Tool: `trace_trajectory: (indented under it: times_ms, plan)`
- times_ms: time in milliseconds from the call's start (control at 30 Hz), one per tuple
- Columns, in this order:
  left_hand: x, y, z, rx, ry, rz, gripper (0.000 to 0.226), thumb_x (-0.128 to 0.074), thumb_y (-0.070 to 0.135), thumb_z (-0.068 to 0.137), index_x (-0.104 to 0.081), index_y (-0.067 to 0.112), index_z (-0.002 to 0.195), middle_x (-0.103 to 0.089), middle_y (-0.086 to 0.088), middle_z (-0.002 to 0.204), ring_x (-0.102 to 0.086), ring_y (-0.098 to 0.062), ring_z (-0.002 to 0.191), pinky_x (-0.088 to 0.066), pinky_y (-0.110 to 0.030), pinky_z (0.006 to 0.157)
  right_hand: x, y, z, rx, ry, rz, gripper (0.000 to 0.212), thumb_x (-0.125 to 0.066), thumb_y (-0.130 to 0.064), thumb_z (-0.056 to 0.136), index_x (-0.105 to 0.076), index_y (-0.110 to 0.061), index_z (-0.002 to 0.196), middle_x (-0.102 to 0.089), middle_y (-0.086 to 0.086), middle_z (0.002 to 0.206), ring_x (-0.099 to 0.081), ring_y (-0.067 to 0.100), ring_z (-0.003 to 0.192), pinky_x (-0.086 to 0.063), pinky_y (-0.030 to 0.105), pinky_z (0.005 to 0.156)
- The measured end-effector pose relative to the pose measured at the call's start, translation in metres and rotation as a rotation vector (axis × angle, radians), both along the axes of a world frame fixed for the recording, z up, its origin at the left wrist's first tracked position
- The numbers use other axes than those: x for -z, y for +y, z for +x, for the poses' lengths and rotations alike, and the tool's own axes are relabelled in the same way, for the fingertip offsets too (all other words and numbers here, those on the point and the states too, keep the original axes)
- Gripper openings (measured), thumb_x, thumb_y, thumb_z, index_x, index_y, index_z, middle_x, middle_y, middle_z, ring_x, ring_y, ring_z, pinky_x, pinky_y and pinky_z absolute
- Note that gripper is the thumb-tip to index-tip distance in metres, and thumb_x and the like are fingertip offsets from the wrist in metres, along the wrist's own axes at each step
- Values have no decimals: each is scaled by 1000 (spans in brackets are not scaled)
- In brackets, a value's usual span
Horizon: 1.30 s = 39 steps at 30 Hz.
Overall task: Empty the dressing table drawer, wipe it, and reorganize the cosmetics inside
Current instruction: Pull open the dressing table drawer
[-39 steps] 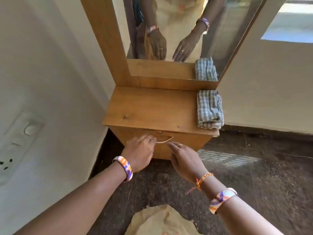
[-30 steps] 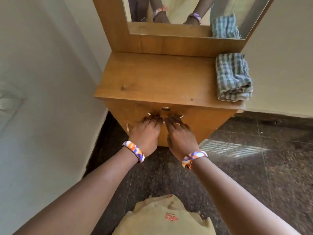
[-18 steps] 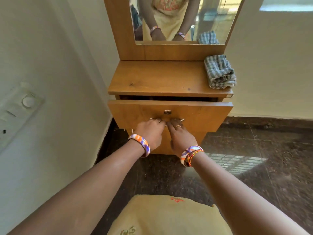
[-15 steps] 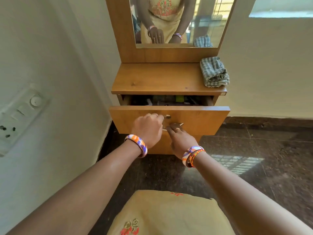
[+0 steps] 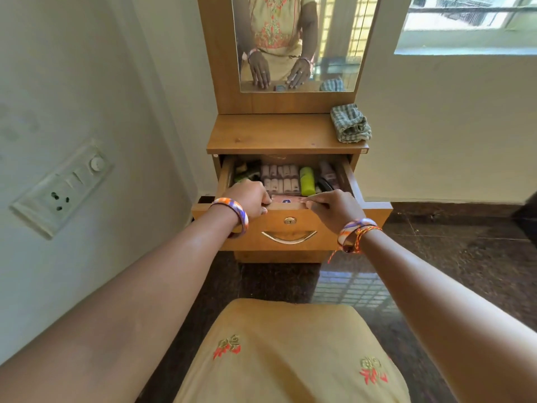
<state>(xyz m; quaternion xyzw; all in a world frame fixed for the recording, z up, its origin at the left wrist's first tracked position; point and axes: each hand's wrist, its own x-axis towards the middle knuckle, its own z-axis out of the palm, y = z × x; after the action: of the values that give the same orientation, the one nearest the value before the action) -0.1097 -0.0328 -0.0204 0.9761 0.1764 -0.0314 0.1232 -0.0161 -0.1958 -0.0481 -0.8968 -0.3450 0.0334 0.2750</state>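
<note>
Left hand (image 5: 252, 199) curls over the front edge of the open drawer (image 5: 290, 225), fingers hooked inside and grasping a pale pink flat box (image 5: 286, 199) at its left end; that arm reaches forward, wrist bent down. Behind it lie rows of small pinkish tubes (image 5: 280, 178) and a lime-green bottle (image 5: 307, 181), all likely light, rigid and slick, best lifted singly by their bodies. Right hand (image 5: 334, 206) pinches the box's right end with fingertips, knuckles up. A folded checked cloth (image 5: 351, 128) waits on the bench (image 5: 273, 135), soft and easy to bunch.
</note>
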Motion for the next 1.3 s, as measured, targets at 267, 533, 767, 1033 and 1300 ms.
trace_trajectory:
  times_ms: [267,533,767,1033,1300]
  plan:
    - [-7,-11,-19,40,92,-140,27,-70,13,82,-70,6,108,-70,-6,108,-63,-16,90,-49,-24,78,-5,-15,-12,18,274,-49,17,-71,-17,82,-75,-15,98,-72,6,102,-65,19,95,-52,28,86]
    - [-6,-19,-28,83,139,-202,31,-70,12,81,-68,4,111,-69,-10,110,-66,-21,97,-53,-29,87,-19,-17,-11,-56,363,-226,20,-73,-18,79,-75,-14,99,-70,6,106,-59,14,93,-49,27,90]
    - [-8,-5,-24,61,239,-343,22,-65,22,85,-72,4,97,-68,0,83,-60,-12,79,-50,-23,69,-32,-3,4,-189,374,-528,32,-72,-33,78,-71,-23,108,-61,-2,113,-58,21,112,-49,35,99]
    - [-12,10,0,2,449,-458,24,-61,31,87,-71,9,85,-66,1,77,-58,-13,74,-45,-23,64,-33,12,28,-294,598,-588,10,-78,-25,73,-73,-23,81,-70,-1,94,-64,16,89,-56,30,85]
    - [-13,47,29,-110,234,-545,22,-57,22,92,-67,4,99,-68,-5,81,-61,-11,64,-50,-22,58,-29,38,43,-324,750,-742,4,-74,-16,78,-71,-13,80,-69,0,68,-62,13,65,-53,24,67]
